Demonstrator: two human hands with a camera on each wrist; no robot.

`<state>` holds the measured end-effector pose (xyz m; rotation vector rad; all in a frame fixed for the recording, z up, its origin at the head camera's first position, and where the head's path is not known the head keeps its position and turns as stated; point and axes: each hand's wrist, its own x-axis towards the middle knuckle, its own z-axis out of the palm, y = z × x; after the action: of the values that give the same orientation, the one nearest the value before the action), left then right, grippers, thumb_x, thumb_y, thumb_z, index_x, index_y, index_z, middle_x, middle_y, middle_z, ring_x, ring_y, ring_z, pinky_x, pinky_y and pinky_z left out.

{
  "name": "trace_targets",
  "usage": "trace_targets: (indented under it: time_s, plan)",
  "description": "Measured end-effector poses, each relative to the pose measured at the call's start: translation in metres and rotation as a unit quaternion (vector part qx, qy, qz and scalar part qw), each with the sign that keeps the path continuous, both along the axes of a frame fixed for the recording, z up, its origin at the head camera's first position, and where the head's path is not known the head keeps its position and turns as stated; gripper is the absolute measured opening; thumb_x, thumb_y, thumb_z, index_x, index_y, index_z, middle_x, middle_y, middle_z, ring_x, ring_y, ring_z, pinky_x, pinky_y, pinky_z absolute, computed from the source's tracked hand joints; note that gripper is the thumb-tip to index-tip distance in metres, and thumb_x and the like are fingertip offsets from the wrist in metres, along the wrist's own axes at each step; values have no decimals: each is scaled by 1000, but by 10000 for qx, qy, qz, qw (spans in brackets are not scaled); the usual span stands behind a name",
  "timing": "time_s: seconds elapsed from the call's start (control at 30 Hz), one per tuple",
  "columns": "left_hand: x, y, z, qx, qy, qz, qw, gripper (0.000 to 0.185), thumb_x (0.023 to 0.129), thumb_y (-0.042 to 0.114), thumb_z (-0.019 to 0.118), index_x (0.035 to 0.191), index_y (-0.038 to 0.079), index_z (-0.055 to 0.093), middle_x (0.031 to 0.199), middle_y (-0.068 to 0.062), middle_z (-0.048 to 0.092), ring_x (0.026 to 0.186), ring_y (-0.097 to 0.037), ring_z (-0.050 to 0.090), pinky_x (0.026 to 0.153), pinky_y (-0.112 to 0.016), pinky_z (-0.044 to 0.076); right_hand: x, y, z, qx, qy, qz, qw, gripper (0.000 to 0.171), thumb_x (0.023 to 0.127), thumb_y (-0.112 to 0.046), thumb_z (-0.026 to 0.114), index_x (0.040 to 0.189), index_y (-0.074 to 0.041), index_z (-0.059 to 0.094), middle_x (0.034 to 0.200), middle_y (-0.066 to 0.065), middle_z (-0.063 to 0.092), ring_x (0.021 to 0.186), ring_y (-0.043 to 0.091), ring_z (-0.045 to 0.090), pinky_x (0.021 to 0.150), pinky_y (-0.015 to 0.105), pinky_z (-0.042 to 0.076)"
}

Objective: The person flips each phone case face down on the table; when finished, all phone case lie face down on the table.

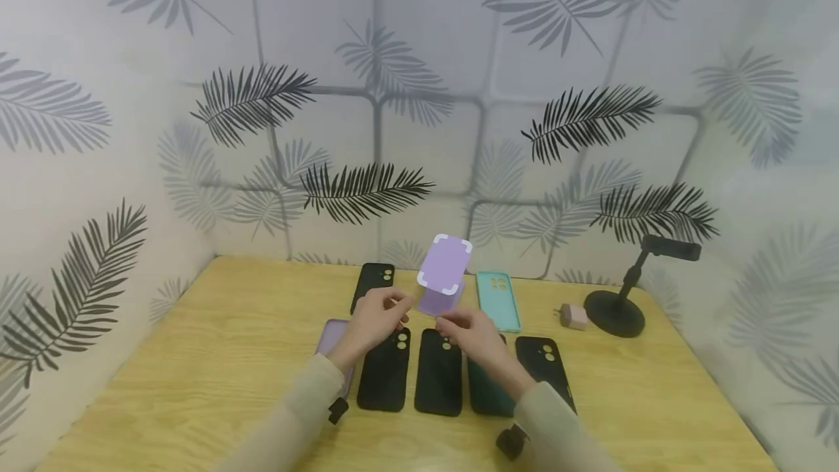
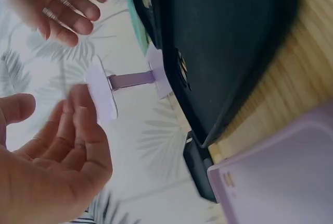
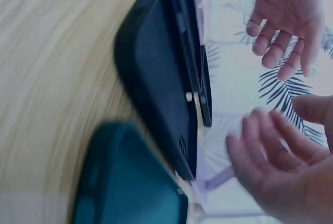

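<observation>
A lilac phone stand (image 1: 444, 268) with white corner pieces stands upright on the wooden table (image 1: 197, 384), behind a row of phone cases. My left hand (image 1: 382, 314) hovers just left of it with relaxed, spread fingers. In the left wrist view its fingertips (image 2: 83, 117) lie right beside the stand's plate (image 2: 102, 95); I cannot tell whether they touch. My right hand (image 1: 469, 331) is just right of the stand's base, fingers loose and holding nothing. The right wrist view shows the right hand's fingers (image 3: 260, 156) uncurled.
Black cases (image 1: 385, 370) (image 1: 440, 372) (image 1: 544, 366), a dark teal case (image 1: 488, 390) and a lilac case (image 1: 330, 339) lie in the near row. Behind are a black case (image 1: 373, 282) and a mint case (image 1: 497, 299). A pink charger (image 1: 574, 317) and black holder (image 1: 616, 308) stand right.
</observation>
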<state>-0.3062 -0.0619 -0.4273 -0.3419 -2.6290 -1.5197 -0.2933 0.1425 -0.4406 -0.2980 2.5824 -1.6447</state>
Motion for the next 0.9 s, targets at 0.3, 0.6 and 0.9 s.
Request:
trace_targets:
  time_s: [0.3, 0.6, 0.9]
  plan:
    - [-25, -31, -1, 1072, -1306, -127, 9855, 31, 99, 31, 58, 86, 4, 66, 64, 0, 58, 58, -13, 52, 51, -25, 35, -22, -18, -2, -1011, -1083, 542, 9875, 37, 97, -18, 62, 121, 10, 60, 102, 16, 70, 83, 14, 66, 73, 26, 59]
    - [-45, -69, -5, 674, -1839, -99, 9806, 31, 100, 35, 56, 85, 8, 62, 64, 3, 47, 56, -12, 40, 56, -27, 35, -43, -33, -5, -595, -761, 1016, 9901, 31, 98, -9, 59, 123, 9, 62, 119, 29, 62, 89, 17, 65, 84, 35, 59]
    - [-62, -99, -13, 311, -1940, -450, 9795, 34, 101, 21, 53, 124, -3, 57, 111, -17, 62, 96, -26, 59, 82, -38, 50, -65, -47, -10, 91, -552, 1463, 9877, 27, 97, -4, 57, 121, 6, 64, 120, 25, 64, 105, 36, 67, 88, 40, 59]
